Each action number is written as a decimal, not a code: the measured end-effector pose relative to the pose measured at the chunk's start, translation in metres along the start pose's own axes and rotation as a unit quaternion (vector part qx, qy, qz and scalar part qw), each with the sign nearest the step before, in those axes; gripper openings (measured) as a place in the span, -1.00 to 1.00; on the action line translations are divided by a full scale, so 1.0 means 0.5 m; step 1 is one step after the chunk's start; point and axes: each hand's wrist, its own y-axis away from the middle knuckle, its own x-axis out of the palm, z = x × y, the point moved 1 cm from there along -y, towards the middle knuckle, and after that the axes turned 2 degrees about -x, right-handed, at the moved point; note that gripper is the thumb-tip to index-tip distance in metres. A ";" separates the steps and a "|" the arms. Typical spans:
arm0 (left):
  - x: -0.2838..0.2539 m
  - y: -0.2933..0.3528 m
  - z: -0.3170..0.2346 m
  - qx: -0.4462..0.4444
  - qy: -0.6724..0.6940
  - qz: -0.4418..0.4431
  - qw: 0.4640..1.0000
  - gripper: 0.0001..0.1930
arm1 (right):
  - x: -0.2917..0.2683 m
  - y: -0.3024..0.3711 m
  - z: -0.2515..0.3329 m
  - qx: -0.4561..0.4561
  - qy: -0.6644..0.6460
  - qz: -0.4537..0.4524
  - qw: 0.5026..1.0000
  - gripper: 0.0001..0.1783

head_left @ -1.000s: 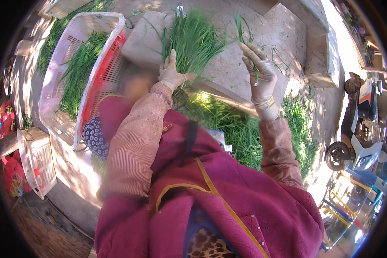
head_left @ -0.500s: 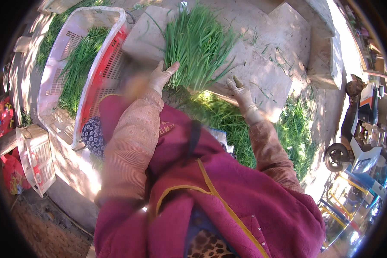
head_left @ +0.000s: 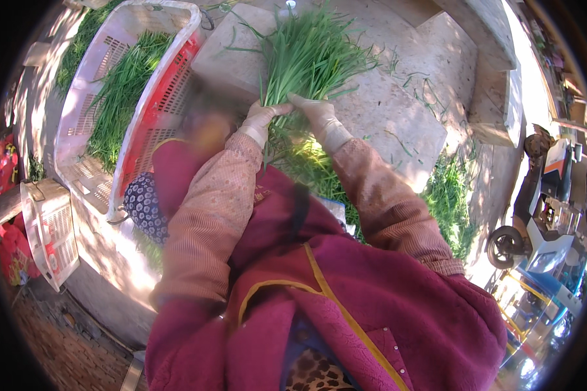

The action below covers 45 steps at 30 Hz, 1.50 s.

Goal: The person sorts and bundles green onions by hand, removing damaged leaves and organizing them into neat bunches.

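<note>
In the head view, my left hand and right hand clasp the lower part of the green leafy bunch from either side, and it fans away from me near a pale block. An even, gentle squeeze should keep it aligned without bruising.

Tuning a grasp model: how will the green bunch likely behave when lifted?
Probably floppy up top: the green bunch has long, thin blades that fan out and bend. Likely light for its spread, being just slim leaves. May shed strands: stray blades lie on the slab to its right.
</note>
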 end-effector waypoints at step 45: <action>0.052 0.177 -0.091 0.415 -0.515 -0.112 0.741 0.03 | -0.299 0.158 -0.166 0.049 -0.416 0.141 0.897 -0.70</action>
